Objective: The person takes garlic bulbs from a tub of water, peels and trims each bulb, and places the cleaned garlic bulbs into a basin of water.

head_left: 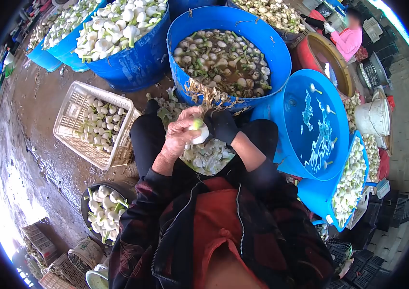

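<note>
My bare left hand [178,132] is closed around a white garlic bulb [200,136] with a cut green stem, held above my lap. Right beside the bulb is my right hand [221,126] in a dark glove, its fingers curled in; whatever they grip is hidden. Dry brown leaves [207,94] hang over the near rim of a blue tub just beyond my hands. Below, between my knees, lies a heap of pale garlic peelings [207,161].
At left, a cream plastic crate [77,139] holds bulbs; a dark bucket of garlic [103,212] stands nearer. Ahead is a blue tub [281,53] of bulbs in murky water. Another blue tub [291,149] has floating bulbs. A person in a pink top [348,43] works at far right.
</note>
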Motion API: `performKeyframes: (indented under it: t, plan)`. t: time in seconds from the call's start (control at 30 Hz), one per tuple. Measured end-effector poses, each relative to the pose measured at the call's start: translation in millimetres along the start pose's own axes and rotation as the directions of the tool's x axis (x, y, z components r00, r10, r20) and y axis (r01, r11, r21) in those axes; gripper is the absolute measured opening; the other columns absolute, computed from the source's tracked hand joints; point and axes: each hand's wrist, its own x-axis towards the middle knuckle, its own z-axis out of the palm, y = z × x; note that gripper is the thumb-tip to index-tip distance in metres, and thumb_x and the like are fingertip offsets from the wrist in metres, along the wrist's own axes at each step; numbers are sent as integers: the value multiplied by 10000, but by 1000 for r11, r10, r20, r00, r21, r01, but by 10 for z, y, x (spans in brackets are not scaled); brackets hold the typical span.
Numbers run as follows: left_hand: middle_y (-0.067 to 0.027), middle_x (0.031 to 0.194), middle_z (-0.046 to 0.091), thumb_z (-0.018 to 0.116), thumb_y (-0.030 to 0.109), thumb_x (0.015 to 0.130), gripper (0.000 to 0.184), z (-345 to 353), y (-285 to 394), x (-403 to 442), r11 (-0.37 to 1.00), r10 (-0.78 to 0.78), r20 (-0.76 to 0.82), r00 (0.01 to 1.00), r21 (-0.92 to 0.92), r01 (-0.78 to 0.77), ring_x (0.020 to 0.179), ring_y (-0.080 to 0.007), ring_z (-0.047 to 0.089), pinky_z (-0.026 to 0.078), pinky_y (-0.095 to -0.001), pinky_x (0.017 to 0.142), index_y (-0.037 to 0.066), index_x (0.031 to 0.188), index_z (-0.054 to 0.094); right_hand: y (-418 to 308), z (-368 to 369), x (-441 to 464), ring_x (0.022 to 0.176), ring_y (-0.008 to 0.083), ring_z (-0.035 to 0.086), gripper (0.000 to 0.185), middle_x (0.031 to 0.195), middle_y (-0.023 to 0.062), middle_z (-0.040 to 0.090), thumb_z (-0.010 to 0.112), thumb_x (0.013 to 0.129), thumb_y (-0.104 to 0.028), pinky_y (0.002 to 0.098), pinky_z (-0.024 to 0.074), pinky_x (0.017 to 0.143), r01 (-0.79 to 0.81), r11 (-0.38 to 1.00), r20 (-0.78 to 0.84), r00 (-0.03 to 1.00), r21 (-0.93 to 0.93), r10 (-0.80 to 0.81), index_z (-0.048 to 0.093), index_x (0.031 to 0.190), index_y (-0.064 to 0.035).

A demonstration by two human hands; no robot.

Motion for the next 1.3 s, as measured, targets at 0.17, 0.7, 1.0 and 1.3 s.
performKeyframes:
  t: [0.17, 0.7, 1.0, 1.3]
  plan:
    - [-194, 1235, 501, 653, 281, 819, 313, -16, 258, 176, 830, -116, -78, 990, -555, 54, 1208, -286, 441, 362, -415, 996, 75, 1045, 585, -29, 327, -285, 645, 338, 618, 247, 671, 171, 621, 543, 739, -258, 447, 482, 628, 73, 991, 283, 958, -110, -39, 655, 647, -58]
    - [-220, 1161, 555, 573, 158, 625, 226, -125, 120, 145, 898, -56, -141, 988, -439, -12, 1173, -333, 463, 300, -442, 1055, -4, 783, 589, -509, -378, -124, 801, 136, 597, 236, 883, 86, 654, 669, 792, -67, 287, 470, 697, 32, 562, -161, 970, 826, 181, 610, 1005, 18]
    - [-224, 1102, 599, 476, 135, 580, 205, -58, 188, 159, 999, 20, 40, 999, 42, -21, 1238, -346, 402, 220, -432, 1086, -21, 673, 572, -367, -476, -74, 639, 202, 572, 127, 710, 130, 610, 623, 742, -44, 332, 450, 594, -102, 815, 62, 995, 571, 81, 634, 858, 7]
    - [-211, 1078, 601, 528, 142, 599, 210, -54, 131, 151, 877, -65, -33, 997, -479, 41, 1199, -347, 443, 266, -430, 1066, -23, 715, 585, -231, -249, -76, 637, 356, 586, 83, 689, 175, 597, 605, 718, -113, 431, 436, 562, 187, 945, -103, 981, 269, -165, 597, 722, -30]
